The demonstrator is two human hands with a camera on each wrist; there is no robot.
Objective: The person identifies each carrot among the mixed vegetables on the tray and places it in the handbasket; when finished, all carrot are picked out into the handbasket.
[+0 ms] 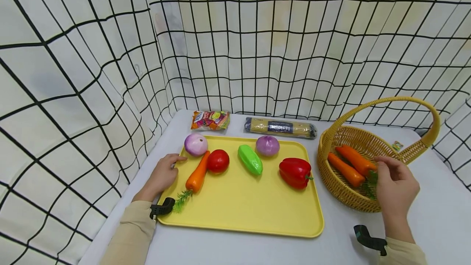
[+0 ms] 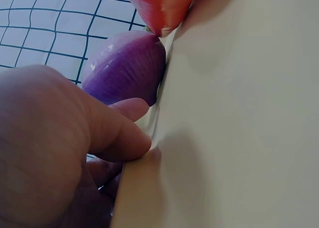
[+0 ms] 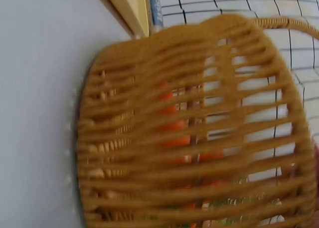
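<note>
At the left side of the yellow tray point(image 1: 235, 212), my left hand point(image 1: 164, 177) grips the rim, thumb and fingers on either side in the left wrist view. Just beyond these fingers sits a purple-and-white onion point(image 2: 124, 68). A carrot point(image 1: 197, 175) with leafy greens and a red tomato point(image 1: 218, 161) lie close by on the tray. My right hand point(image 1: 397, 187) is bent over the near right rim of the wicker basket point(image 1: 333, 185), beside the leafy ends of two carrots point(image 1: 355, 159) inside. Whether its fingers pinch those greens I cannot tell.
Also on the tray are a green vegetable point(image 1: 250, 160), a purple onion point(image 1: 268, 145) and a red bell pepper point(image 1: 295, 173). Behind it lie a colourful snack packet point(image 1: 210, 120) and a long wrapped pack point(image 1: 280, 127). The basket's handle point(image 1: 390, 100) arches high; netted white walls surround the table.
</note>
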